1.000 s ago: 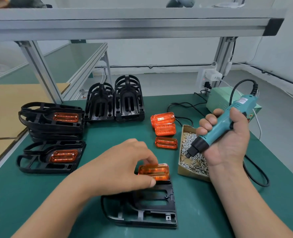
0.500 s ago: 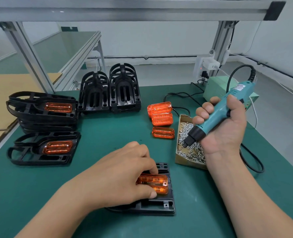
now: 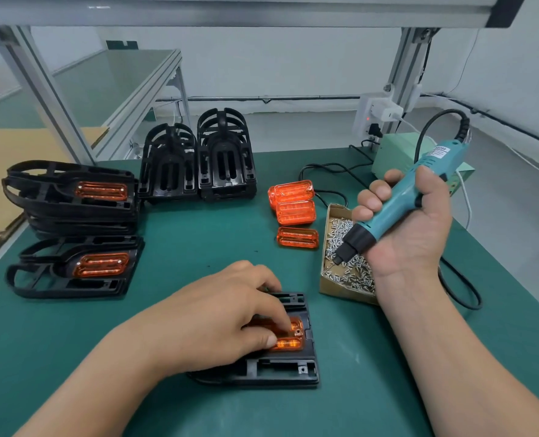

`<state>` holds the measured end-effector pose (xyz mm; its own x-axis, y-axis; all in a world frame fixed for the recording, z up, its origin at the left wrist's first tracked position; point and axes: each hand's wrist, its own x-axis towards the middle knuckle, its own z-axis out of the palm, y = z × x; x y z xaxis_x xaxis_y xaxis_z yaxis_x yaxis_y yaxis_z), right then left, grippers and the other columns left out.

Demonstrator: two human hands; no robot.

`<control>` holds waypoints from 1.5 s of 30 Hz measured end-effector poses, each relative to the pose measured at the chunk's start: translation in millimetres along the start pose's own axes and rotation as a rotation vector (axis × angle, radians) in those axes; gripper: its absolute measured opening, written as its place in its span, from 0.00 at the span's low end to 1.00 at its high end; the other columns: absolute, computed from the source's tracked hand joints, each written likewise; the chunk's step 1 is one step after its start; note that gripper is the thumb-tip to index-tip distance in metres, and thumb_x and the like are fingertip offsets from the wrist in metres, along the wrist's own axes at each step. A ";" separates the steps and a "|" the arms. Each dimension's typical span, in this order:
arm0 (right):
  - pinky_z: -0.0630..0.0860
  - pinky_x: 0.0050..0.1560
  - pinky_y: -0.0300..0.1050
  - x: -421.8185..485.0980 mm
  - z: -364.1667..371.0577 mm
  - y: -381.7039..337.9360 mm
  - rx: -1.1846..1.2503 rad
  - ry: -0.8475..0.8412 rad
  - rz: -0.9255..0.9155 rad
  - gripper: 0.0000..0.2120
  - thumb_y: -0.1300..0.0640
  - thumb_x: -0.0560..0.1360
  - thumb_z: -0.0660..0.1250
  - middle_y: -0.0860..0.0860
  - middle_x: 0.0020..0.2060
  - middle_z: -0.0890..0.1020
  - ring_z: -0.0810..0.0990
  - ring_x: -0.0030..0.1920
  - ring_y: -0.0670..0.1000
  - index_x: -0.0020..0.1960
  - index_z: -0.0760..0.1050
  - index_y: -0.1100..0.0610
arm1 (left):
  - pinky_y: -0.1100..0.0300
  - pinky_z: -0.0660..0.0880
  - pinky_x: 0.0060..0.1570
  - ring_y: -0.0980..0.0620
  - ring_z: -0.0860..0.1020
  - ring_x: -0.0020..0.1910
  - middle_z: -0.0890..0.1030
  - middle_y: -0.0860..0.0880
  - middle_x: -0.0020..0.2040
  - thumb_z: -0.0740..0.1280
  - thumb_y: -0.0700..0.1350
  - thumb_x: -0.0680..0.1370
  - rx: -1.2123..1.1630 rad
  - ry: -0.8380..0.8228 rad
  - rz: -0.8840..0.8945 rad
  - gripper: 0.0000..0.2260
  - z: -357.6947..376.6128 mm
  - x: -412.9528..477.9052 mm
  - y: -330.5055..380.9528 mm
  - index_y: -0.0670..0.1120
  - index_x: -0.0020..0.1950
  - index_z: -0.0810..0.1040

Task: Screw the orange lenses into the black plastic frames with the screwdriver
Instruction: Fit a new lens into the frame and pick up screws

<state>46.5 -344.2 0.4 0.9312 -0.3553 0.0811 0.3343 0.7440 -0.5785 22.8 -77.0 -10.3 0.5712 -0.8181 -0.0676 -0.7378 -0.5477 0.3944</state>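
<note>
Nearest, the left hand has its grip closed on an orange lens. The thumb is at the near edge and the fingers curl over the top, so only the lens's right end shows. The lens lies flat, long axis left to right, seated in one black frame. That frame lies flat on the green bench under that grip, its left part hidden by hand and wrist.

Right of and beyond that grip, the right hand is wrapped round a teal screwdriver. Its long axis slants from upper right to lower left. The bit points down into a cardboard box of screws just below the grip, and its tip is lost among them.

Left of the right grip, three loose lenses lie in a row running away, each lengthwise left to right; the farthest may hide another.

Well left of the left grip lies one finished frame carrying a lens. Beyond it is a stack of finished frames too tight to count. Farthest, two upright stacks of empty frames stand side by side.
</note>
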 end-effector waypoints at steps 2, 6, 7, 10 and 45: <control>0.69 0.32 0.42 0.6 -0.4 -0.6 0.003 -0.001 -0.001 0.12 0.47 0.81 0.63 0.50 0.36 0.71 0.70 0.34 0.49 0.47 0.74 0.56 | 0.57 0.70 0.67 0.65 0.64 0.67 0.68 0.68 0.63 0.70 0.58 0.80 0.009 0.006 -0.004 0.11 1.4 1.4 0.7 0.68 0.63 0.78; 0.69 0.33 0.42 2.6 -2.8 -2.9 0.021 0.008 -0.006 0.12 0.47 0.81 0.63 0.50 0.36 0.71 0.69 0.34 0.49 0.48 0.74 0.56 | 0.55 0.72 0.65 0.63 0.66 0.67 0.67 0.67 0.62 0.69 0.59 0.80 -0.020 -0.009 -0.013 0.12 4.4 2.9 5.8 0.69 0.63 0.76; 0.69 0.33 0.42 3.1 -3.3 -3.6 0.029 0.011 -0.008 0.12 0.47 0.81 0.63 0.50 0.37 0.71 0.69 0.34 0.49 0.48 0.74 0.56 | 0.55 0.73 0.64 0.62 0.66 0.67 0.67 0.67 0.62 0.69 0.59 0.80 -0.019 -0.009 -0.010 0.13 5.1 3.5 7.1 0.69 0.63 0.75; 0.69 0.33 0.42 4.3 -5.0 -6.1 0.048 0.023 -0.021 0.12 0.47 0.81 0.63 0.50 0.37 0.71 0.69 0.34 0.49 0.47 0.74 0.56 | 0.55 0.73 0.64 0.62 0.66 0.67 0.68 0.66 0.62 0.69 0.59 0.80 -0.005 -0.003 -0.007 0.13 5.3 5.3 8.4 0.68 0.64 0.74; 0.70 0.34 0.40 18.2 -23.0 -33.8 0.300 0.160 -0.166 0.13 0.47 0.79 0.67 0.49 0.37 0.72 0.71 0.34 0.49 0.45 0.73 0.57 | 0.50 0.67 0.55 0.53 0.75 0.54 0.79 0.60 0.41 0.75 0.49 0.79 0.192 -0.066 0.081 0.06 -6.9 153.1 27.0 0.55 0.56 0.86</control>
<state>48.8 -388.9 2.8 0.8341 -0.5514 0.0118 0.5286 0.7931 -0.3026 92.8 -215.9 -3.6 0.4873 -0.8669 -0.1053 -0.8389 -0.4982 0.2191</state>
